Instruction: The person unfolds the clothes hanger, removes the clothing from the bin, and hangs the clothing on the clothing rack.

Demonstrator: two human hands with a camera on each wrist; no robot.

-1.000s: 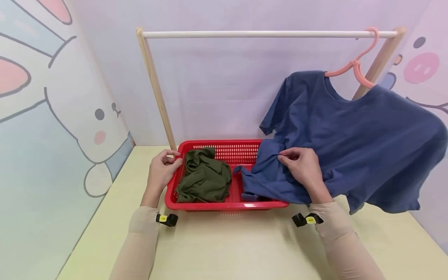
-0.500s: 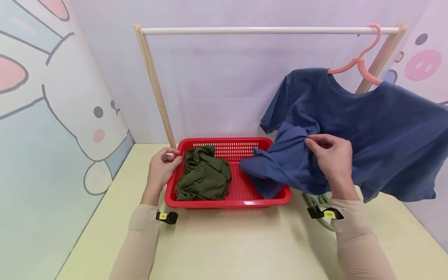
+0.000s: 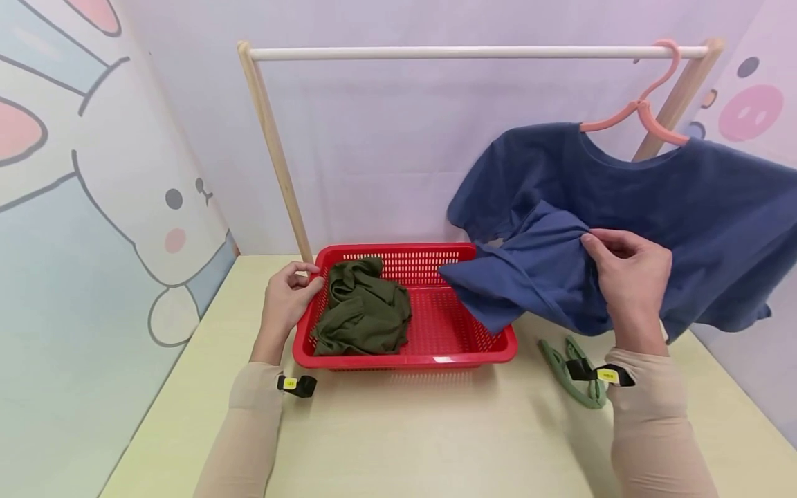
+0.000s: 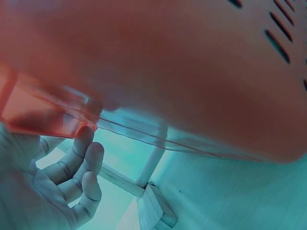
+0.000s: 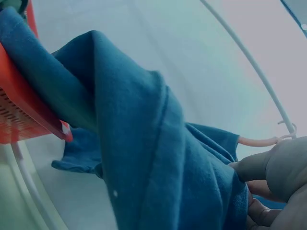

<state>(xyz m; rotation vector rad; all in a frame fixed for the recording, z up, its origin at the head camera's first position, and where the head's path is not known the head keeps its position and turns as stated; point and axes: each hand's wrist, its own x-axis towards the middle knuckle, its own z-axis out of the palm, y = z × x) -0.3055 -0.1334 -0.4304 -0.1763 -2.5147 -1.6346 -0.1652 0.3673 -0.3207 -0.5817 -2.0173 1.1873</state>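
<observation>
A blue T-shirt (image 3: 647, 190) hangs by its neck on a pink hanger (image 3: 647, 111) at the right end of the rail. My right hand (image 3: 635, 277) pinches a bunched fold of its lower part between thumb and fingers. That cloth slants left, its loose end over the right side of the red basket (image 3: 405, 361); in the right wrist view the folded cloth (image 5: 139, 129) fills the middle. My left hand (image 3: 288, 297) pinches the basket's left rim, its other fingers loosely bent. Crumpled dark green cloth (image 3: 364, 311) lies in the basket's left half.
The rack has a white rail (image 3: 448, 52) and a wooden left post (image 3: 274, 145). On the table (image 3: 405, 436), right of the basket, lies a green hanger-like item (image 3: 563, 370), partly hidden by my right wrist. Cartoon-printed walls stand at both sides.
My right hand has moved right and upward, lifting the T-shirt's lower part out of the basket. The green item on the table has come into view. My left hand keeps its place.
</observation>
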